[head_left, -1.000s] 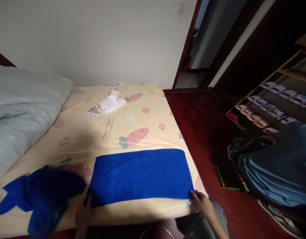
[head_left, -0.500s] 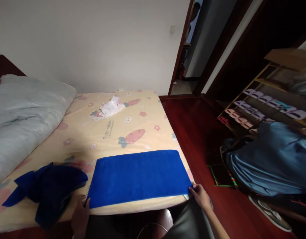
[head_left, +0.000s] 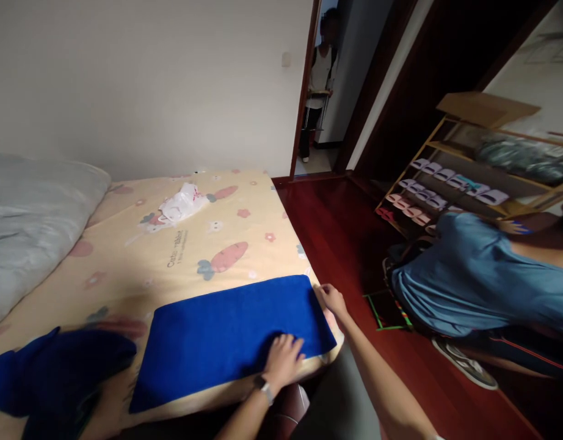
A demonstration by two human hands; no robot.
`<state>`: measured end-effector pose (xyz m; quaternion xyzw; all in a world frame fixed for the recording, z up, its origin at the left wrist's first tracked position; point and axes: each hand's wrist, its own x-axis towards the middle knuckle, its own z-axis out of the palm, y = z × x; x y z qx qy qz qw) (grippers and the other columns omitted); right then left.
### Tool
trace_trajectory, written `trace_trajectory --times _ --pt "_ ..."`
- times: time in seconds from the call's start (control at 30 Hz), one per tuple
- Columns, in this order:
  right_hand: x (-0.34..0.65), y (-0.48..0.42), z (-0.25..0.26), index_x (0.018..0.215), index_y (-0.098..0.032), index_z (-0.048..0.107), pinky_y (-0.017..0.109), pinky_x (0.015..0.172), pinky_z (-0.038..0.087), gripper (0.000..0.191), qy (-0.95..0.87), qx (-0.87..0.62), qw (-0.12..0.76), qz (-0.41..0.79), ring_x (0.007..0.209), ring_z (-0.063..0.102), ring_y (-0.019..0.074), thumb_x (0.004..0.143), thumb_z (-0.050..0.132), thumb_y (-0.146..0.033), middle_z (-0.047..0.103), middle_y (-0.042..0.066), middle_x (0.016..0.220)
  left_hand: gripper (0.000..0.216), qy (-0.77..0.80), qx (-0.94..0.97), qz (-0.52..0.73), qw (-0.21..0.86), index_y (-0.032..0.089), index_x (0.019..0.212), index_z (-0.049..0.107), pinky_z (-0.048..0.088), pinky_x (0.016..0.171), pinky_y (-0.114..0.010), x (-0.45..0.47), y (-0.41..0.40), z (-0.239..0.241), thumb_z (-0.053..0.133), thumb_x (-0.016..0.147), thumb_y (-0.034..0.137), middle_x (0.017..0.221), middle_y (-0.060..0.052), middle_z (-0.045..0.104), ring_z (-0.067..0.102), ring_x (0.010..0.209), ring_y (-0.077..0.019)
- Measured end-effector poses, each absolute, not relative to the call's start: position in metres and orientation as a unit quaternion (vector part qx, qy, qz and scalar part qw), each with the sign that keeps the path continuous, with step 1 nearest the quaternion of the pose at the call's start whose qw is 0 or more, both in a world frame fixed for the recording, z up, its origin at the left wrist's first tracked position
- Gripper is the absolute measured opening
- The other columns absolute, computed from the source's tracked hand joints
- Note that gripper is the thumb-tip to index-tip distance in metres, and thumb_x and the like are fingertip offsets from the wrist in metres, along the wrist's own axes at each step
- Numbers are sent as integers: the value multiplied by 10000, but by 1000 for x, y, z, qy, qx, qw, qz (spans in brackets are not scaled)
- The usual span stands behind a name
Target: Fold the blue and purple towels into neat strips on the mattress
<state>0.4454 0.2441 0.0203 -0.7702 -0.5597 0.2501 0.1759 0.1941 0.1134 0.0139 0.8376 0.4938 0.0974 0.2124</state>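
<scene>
A blue towel [head_left: 231, 330] lies flat as a rectangle along the near edge of the bed. My left hand [head_left: 284, 359], with a watch at the wrist, is over the right part of the towel with its fingers stretched out. Beside the towel's far right corner is my right hand [head_left: 333, 300], fingers loosely bent at the mattress edge, no cloth visible in them. To the left, a second blue cloth [head_left: 66, 373] lies crumpled and partly blurred.
The bed's patterned sheet [head_left: 226, 226] carries a white plastic bag [head_left: 183, 203] and a grey quilt [head_left: 34, 220]. On the right, a person in a blue shirt [head_left: 474, 275] bends low near a shoe rack [head_left: 439, 143] with slippers. Another person [head_left: 322, 73] stands in the doorway.
Both hands have left the towel's near corners. My left hand has moved right, over the towel; my right hand has gone farther along its right edge. The doorway person shows more fully.
</scene>
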Motion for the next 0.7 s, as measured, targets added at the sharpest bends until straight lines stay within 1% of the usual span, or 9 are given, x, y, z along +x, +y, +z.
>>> trace_trajectory --times 0.03,0.1,0.17,0.23,0.37,0.47,0.57,0.63,0.7 --pt "442 264 21 1060 -216 666 302 817 541 316 -565 -764 179 255 1015 720 240 968 432 -407 756 102 1088 400 456 858 81 223 294 1291 610 445 908 -441 232 120 13 567 902 377 1126 -129 655 583 1082 -309" --pt "434 296 18 1063 -224 657 281 812 542 231 -577 -752 181 262 978 728 212 941 499 -340 768 71 1049 413 422 874 43 237 282 1304 609 448 867 -478 288 130 9 559 910 395 1166 -166 644 587 1087 -342" --pt "427 316 13 1058 -241 648 270 783 545 183 -588 -742 180 268 912 737 194 902 564 -288 775 37 989 369 426 872 19 240 238 1230 661 449 828 -498 317 136 1 582 900 381 1162 -206 645 599 1071 -366" --pt "422 327 6 1049 -259 643 270 771 546 190 -596 -733 178 275 883 738 189 863 610 -247 773 15 967 302 433 868 13 242 219 1137 703 452 802 -498 327 140 -6 616 880 354 1130 -221 656 612 1054 -372" --pt "419 333 -7 1041 -254 657 296 877 531 250 -606 -714 182 298 1004 716 196 822 590 -153 758 24 1075 261 421 869 15 261 199 1109 697 473 785 -476 326 141 -14 578 896 292 1044 -216 686 650 1017 -348" --pt "421 337 -9 998 -243 699 297 947 509 265 -615 -696 183 321 1053 700 189 826 526 -139 759 14 1085 270 411 867 19 280 179 1118 664 510 763 -430 321 136 -11 561 869 196 984 -183 708 683 936 -305" --pt "422 344 -3 964 -229 743 308 951 511 285 -626 -683 176 333 1035 705 210 834 496 -171 771 22 1042 252 431 856 38 285 181 1087 642 534 768 -394 302 127 -1 522 867 156 977 -162 718 691 912 -277" --pt "419 350 6 961 -197 764 325 926 523 315 -636 -673 169 338 994 715 233 851 469 -195 778 47 1003 223 478 821 87 299 205 1075 631 540 789 -359 279 120 11 487 905 185 958 -136 726 695 908 -249" --pt "412 356 16 946 -155 776 329 868 543 369 -651 -656 158 348 903 730 237 869 417 -191 782 73 933 212 524 771 154 327 243 1067 620 540 802 -315 250 113 24 447 946 224 938 -94 732 697 898 -213"
